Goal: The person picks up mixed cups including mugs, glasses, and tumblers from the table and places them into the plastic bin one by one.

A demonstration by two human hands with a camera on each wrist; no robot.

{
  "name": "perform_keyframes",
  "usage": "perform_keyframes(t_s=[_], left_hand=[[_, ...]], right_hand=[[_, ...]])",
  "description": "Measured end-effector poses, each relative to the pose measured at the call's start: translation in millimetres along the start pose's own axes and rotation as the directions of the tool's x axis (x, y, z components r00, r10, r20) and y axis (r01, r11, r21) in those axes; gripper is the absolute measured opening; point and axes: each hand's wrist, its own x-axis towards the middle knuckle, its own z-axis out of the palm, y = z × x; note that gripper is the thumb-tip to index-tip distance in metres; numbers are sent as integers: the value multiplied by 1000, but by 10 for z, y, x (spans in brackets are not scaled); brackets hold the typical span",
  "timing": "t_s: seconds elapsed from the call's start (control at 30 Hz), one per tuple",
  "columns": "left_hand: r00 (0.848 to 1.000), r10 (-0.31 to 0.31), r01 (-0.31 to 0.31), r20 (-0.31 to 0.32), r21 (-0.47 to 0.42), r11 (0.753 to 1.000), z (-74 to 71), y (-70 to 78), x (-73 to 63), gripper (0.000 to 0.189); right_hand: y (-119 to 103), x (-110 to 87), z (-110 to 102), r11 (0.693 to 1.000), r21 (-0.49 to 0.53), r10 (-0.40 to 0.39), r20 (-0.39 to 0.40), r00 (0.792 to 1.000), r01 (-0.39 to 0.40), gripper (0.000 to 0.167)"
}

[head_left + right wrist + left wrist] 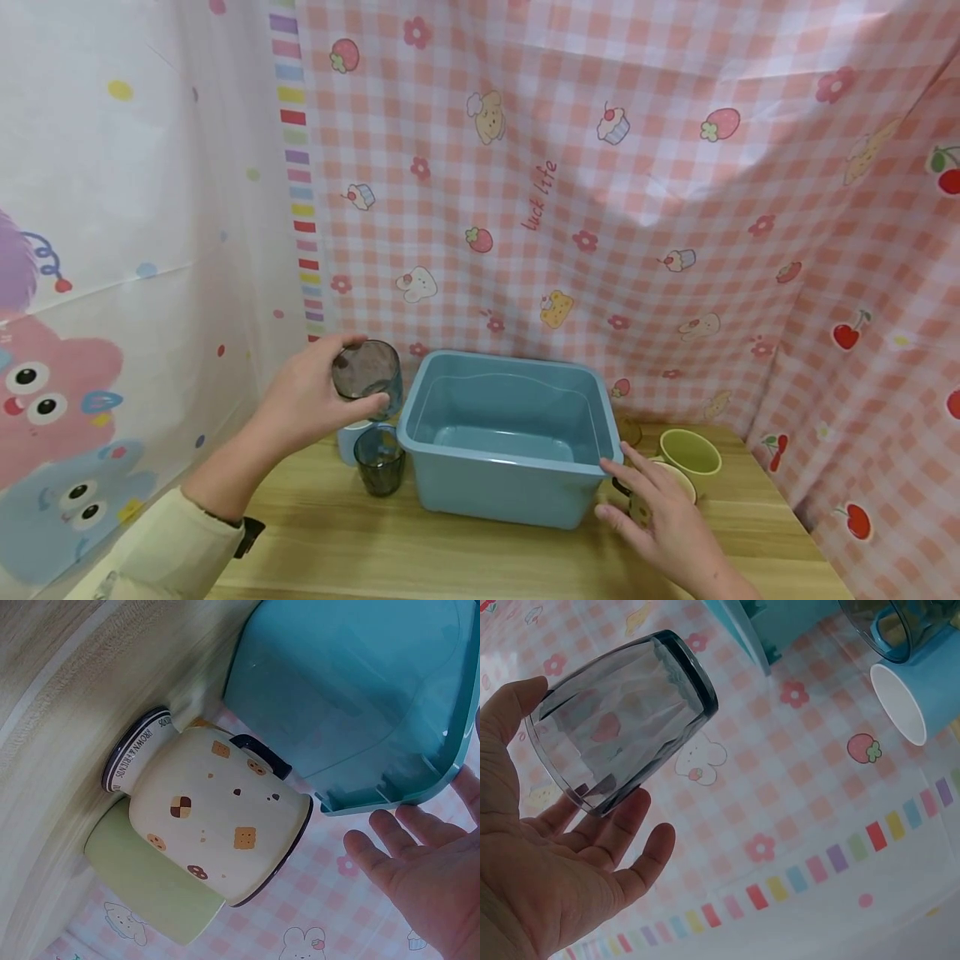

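Observation:
My left hand (303, 404) grips a clear grey drinking glass (366, 371) by its rim, thumb on one side and fingers on the other. In the left wrist view the glass (626, 724) is tilted and see-through, with nothing in it. It is raised left of a blue plastic tub (502, 492). A second grey glass (380, 467) stands on the table below that hand. The right hand (667, 525) touches the tub's right front corner with extended fingertips. Near it is a cream mug (217, 814) with cookie prints and a dark handle, partly hidden in the head view.
A light blue cup (348, 443) stands behind the second glass. A green cup (697, 467) sits at the right, behind the cream mug. Pink checked cloth (555, 250) hangs behind the wooden table (450, 558), and a white printed cloth (180, 317) borders the left.

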Motion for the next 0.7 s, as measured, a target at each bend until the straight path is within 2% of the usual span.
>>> perform_keyframes(t_s=[0.4, 0.7], left_hand=[[1000, 16, -16, -6, -7, 1000, 48, 42, 70, 82], [999, 31, -31, 17, -11, 999, 117, 128, 137, 83]], right_hand=[[-13, 0, 6, 1000, -2, 3, -4, 1000, -3, 68], [-12, -4, 4, 1000, 16, 5, -5, 1000, -5, 67]])
